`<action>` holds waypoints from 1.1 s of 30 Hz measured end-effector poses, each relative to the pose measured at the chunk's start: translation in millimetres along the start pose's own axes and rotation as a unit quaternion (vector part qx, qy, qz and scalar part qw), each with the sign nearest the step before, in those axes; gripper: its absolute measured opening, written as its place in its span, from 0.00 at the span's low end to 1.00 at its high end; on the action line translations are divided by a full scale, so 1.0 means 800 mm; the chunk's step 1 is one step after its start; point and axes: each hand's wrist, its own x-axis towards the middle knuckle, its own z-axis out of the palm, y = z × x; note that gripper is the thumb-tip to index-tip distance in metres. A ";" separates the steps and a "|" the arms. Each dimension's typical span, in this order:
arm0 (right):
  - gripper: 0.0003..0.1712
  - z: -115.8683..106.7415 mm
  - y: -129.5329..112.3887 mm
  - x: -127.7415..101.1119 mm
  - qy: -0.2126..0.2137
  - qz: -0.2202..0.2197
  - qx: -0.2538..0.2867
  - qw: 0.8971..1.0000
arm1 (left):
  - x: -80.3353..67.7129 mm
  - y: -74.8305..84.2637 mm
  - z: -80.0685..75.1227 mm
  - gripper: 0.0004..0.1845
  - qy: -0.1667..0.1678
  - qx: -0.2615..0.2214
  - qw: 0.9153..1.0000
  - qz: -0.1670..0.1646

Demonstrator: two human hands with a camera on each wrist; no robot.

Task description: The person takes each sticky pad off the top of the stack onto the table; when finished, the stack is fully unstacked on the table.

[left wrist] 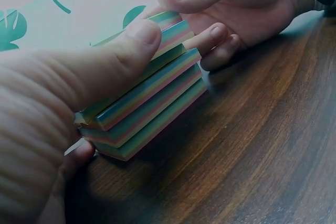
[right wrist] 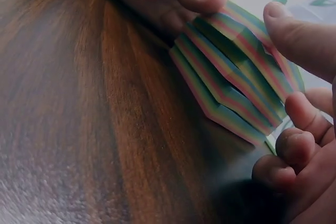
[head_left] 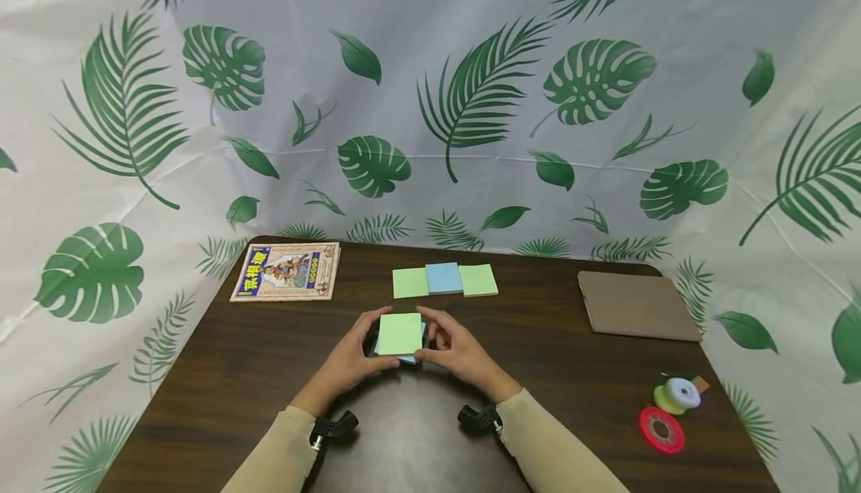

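Observation:
A stack of sticky note pads (head_left: pixel 400 334) stands on the dark table in front of me, with a light green pad on top and blue edges showing below. From the side, the wrist views show several pads (left wrist: pixel 152 108) with striped edges, piled slightly out of line. My left hand (head_left: pixel 351 352) grips the stack from the left, its thumb along the near side. On the other side my right hand (head_left: pixel 464 352) holds the upper pads between thumb and fingers, some fingers curled in. In the right wrist view the pads (right wrist: pixel 236 72) fan slightly apart.
Behind the stack lies a row of a green pad (head_left: pixel 409 283), a blue pad (head_left: pixel 444 278) and another green pad (head_left: pixel 480 280). An illustrated booklet (head_left: pixel 285 272) is at the back left. A flat brown notebook-like item (head_left: pixel 639 305), spools (head_left: pixel 676 396) and a red ring (head_left: pixel 661 430) lie right.

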 end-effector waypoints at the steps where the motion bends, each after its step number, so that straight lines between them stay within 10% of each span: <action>1: 0.46 0.000 0.000 0.000 -0.002 0.000 0.003 1.000 | 0.000 0.000 0.001 0.53 0.001 0.002 1.000 -0.001; 17: 0.47 -0.002 0.008 0.001 -0.006 -0.039 0.066 0.997 | 0.003 0.002 0.002 0.53 0.013 0.013 1.000 0.007; 33: 0.42 -0.009 0.011 -0.001 0.059 -0.097 0.207 0.972 | 0.004 0.000 0.001 0.50 0.021 0.031 0.999 0.010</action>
